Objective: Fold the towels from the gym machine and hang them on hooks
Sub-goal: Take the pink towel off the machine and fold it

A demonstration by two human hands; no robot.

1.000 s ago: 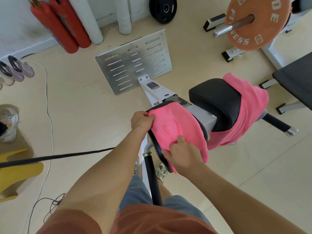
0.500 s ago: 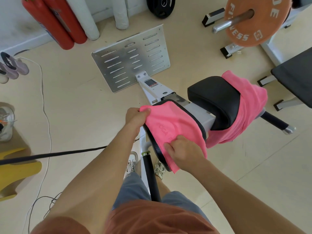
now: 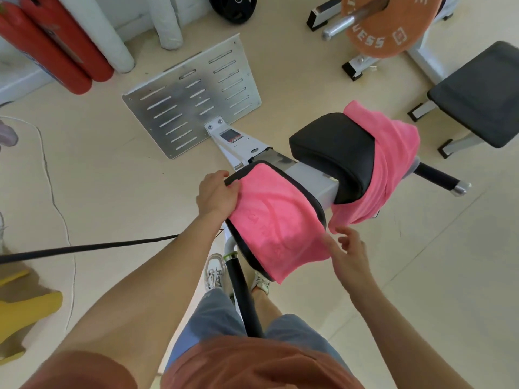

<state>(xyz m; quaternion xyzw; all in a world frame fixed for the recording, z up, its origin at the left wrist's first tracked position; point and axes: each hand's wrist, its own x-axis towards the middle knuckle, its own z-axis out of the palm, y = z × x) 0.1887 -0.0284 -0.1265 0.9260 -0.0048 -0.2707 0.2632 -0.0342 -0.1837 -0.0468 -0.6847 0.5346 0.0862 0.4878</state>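
Note:
A pink towel [image 3: 278,220] lies draped over the near black pad [image 3: 318,209] of the gym machine. My left hand [image 3: 217,193] grips the towel's left edge at the pad's rim. My right hand [image 3: 349,254] hovers at the towel's right edge with fingers spread and loose, holding nothing. A second pink towel [image 3: 389,164] hangs over the far black pad [image 3: 334,153], its lower end dangling just above my right hand.
The machine's metal footplate [image 3: 193,99] lies on the floor ahead. An orange weight plate on a bar [image 3: 390,26] and a black bench [image 3: 480,94] stand at right. Red and white rolls [image 3: 70,43] lean at the far left. A black cable [image 3: 84,248] crosses left.
My right hand let go of the near towel's front and moved to its right edge, fingers opening. The left hand kept its grip. The view shifted slightly.

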